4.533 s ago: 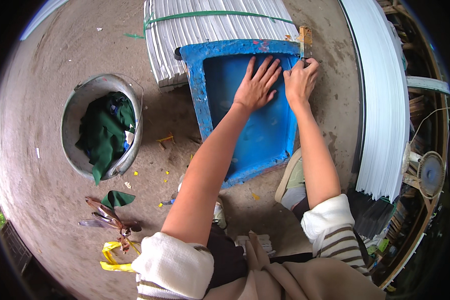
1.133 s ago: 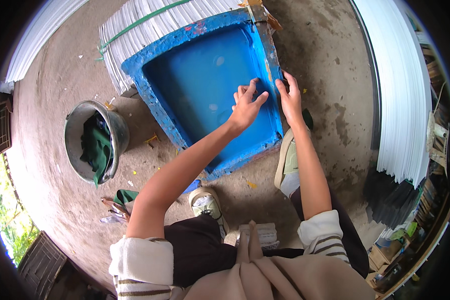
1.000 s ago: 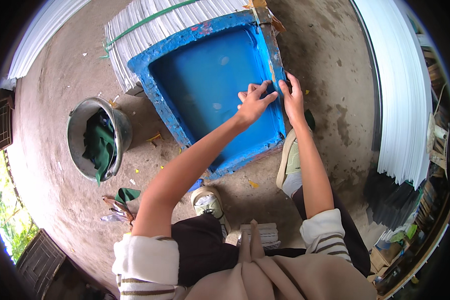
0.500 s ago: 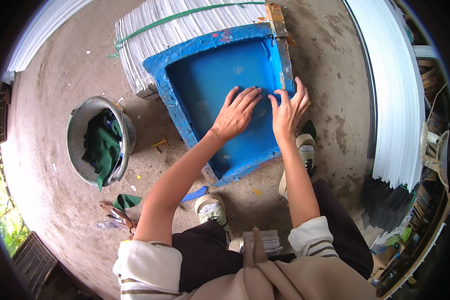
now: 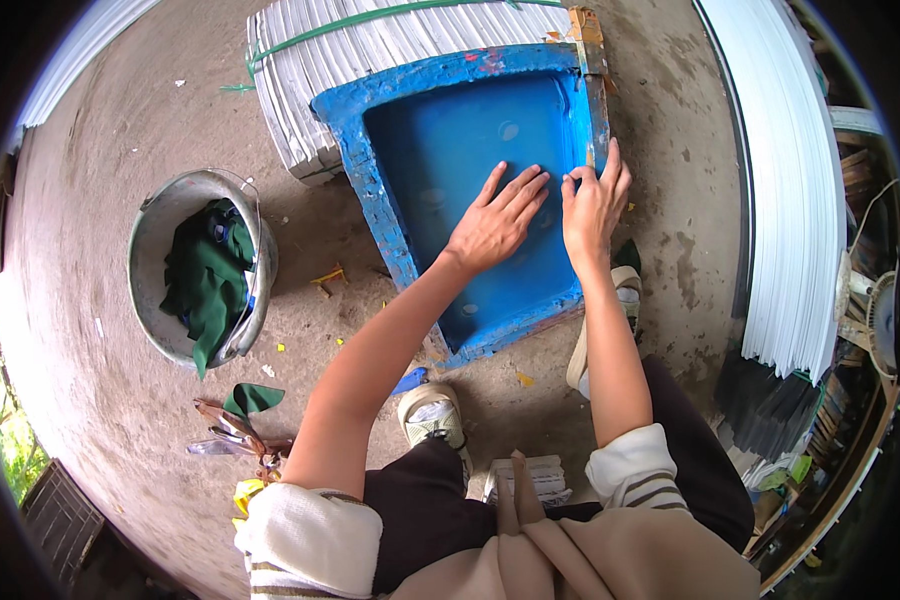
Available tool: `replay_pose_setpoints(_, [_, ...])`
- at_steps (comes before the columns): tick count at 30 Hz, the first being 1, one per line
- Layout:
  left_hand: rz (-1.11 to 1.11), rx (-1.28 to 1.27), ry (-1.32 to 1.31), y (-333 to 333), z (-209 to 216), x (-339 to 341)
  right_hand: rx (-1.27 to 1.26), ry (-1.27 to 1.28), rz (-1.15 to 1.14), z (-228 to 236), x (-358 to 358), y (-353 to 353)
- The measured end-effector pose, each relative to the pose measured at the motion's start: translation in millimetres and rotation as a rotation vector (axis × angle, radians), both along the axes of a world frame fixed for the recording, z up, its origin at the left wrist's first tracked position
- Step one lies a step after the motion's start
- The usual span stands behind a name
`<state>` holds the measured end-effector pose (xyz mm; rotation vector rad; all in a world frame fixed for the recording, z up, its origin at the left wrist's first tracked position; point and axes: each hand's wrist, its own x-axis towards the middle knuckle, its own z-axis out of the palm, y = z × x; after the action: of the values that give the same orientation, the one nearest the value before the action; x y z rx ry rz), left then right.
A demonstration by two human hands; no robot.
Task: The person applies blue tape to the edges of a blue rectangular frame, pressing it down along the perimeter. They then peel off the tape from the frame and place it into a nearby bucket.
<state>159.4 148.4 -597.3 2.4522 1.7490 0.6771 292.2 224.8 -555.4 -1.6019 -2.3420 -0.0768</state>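
Observation:
A shallow blue frame (image 5: 380, 225), stretched with a bluish translucent mesh (image 5: 440, 140), lies tilted in front of me; its paint-crusted rim is rough. My left hand (image 5: 500, 222) rests palm down on the mesh, fingers stretched toward the right side. At the frame's right inner edge is my right hand (image 5: 595, 205), thumb and forefinger brought together in a pinch while the other fingers lie along the rim. Whatever sits between those fingertips is too small to make out. Brownish tape (image 5: 586, 25) covers the far right corner.
Behind the frame lies a strapped stack of white sheets (image 5: 300, 90). A metal bucket (image 5: 145, 265) holding dark green cloth (image 5: 205, 260) stands at left. Tall white sheets (image 5: 790, 200) line the right. Scraps (image 5: 235, 430) and a blue tool (image 5: 410, 380) lie near my feet.
The whole view has shifted, so the frame appears farther right and higher. My left hand has slid slightly nearer across the mesh. My right thumb and forefinger have drawn closer together.

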Motion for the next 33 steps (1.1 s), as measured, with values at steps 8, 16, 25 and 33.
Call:
replay_pose_setpoints(8, [0.043,0.120,0.067,9,1,2,0.045,-0.086,0.011,-6,2,6])
replay_pose_setpoints(16, [0.005,0.187,-0.112,82,20,2,-0.014,0.026,0.042,-5,10,9])
replay_pose_setpoints(25, [-0.362,0.334,0.049,110,21,-16,-0.150,0.147,0.172,7,30,7])
replay_pose_setpoints(33, [-0.501,0.343,0.136,125,26,-17,-0.060,0.293,0.168,-12,33,1])
